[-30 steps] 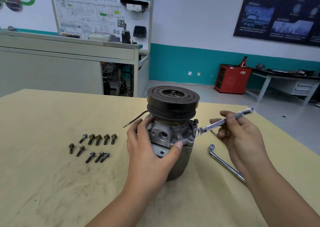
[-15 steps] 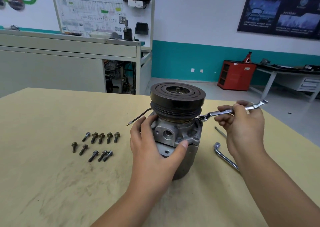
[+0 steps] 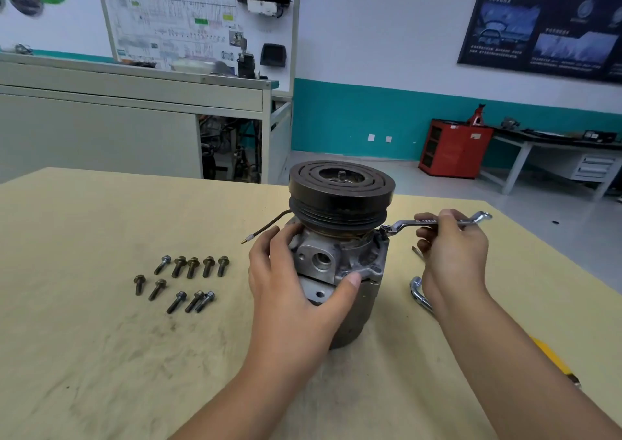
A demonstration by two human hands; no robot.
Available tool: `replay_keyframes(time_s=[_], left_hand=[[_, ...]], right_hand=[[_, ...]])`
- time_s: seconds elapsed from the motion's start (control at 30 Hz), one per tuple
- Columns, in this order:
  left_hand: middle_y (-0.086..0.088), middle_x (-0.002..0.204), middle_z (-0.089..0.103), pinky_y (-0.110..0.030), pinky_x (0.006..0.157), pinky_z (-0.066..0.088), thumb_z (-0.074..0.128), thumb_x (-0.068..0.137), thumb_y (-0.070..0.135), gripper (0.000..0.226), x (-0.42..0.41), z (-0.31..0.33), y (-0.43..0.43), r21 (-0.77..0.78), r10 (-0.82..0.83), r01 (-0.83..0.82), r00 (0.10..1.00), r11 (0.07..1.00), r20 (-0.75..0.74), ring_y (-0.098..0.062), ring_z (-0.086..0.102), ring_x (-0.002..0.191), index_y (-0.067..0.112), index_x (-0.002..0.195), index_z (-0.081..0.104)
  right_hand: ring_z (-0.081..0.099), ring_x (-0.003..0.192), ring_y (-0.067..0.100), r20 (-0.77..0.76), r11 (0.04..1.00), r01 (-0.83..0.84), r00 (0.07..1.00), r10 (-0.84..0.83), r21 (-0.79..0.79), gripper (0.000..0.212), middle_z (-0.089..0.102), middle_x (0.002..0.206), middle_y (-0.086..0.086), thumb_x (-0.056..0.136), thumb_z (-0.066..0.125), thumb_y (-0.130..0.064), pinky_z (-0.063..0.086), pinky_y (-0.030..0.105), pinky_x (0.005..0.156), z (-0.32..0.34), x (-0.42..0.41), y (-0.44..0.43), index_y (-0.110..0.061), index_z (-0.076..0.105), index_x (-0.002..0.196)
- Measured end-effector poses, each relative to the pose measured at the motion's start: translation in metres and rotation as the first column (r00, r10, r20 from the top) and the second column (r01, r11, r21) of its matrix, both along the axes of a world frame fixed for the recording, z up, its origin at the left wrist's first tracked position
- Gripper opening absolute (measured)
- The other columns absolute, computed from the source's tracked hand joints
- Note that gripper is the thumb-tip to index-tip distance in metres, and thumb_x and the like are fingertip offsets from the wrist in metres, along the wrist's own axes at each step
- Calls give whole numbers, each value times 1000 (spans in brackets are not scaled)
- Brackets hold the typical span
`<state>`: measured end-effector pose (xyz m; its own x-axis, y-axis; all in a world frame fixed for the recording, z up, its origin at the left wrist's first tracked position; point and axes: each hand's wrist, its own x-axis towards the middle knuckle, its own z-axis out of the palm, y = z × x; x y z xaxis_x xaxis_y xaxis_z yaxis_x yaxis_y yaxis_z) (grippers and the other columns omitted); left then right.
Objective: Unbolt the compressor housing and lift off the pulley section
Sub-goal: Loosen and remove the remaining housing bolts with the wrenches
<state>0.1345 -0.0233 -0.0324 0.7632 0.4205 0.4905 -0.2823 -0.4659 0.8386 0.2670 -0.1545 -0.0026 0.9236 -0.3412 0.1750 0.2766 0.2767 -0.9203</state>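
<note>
Now my left hand (image 3: 296,291) wraps around the compressor housing (image 3: 323,258), which stands upright mid-counter (image 3: 101,355) with the pulley (image 3: 340,197) on top. My right hand (image 3: 451,254) grips a wrench (image 3: 404,225), its ring end at the housing's rim. Ten loose bolts (image 3: 192,267) lie left of the housing

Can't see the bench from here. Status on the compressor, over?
Left hand grips compressor. Right hand holds wrench, ring end on housing bolt under pulley. Ten loose bolts on table; nothing in the way.
</note>
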Motion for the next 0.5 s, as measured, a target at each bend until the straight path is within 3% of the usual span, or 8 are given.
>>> replay_keyframes(time_s=[0.07,0.13,0.23,0.37,0.5], left_hand=[[17,137,23,-18,103,23,64,63,51,60,1,0,0,0,-1,1,1000,1000,4,-4,26,134,56,111,28],[19,136,23,-17,102,24,64,63,53,59,1,-2,1,2,0,0,1000,1000,11,-2,26,133,57,111,28],[22,133,23,-20,104,26,67,61,59,65,2,-4,2,19,6,-6,1000,1000,27,-2,27,133,59,112,26],[21,131,27,-21,104,29,75,49,63,82,5,-5,4,68,51,-54,998,996,34,0,30,128,56,115,27],[28,120,36,-2,91,29,74,52,57,72,10,-6,11,124,46,-55,996,991,74,14,34,112,54,110,31]], right_hand=[[51,54,4,-9,998,-44,999,43,-46,12,63,57,-10,98,43,-15,38,21,55,4,6,2,-13,48,109],[50,61,8,-51,979,-162,986,157,-122,11,60,62,-8,97,45,-13,39,23,59,9,10,6,-12,56,94],[51,72,17,-125,909,-359,932,340,-213,28,58,73,4,97,48,-13,42,31,72,15,17,12,-9,60,72],[53,84,26,-108,833,-477,878,466,-282,22,62,90,17,94,53,-11,42,37,75,19,18,17,6,66,91],[64,76,15,-53,809,-532,842,537,-251,20,73,82,6,90,57,-10,50,27,68,13,13,18,-10,74,79]])
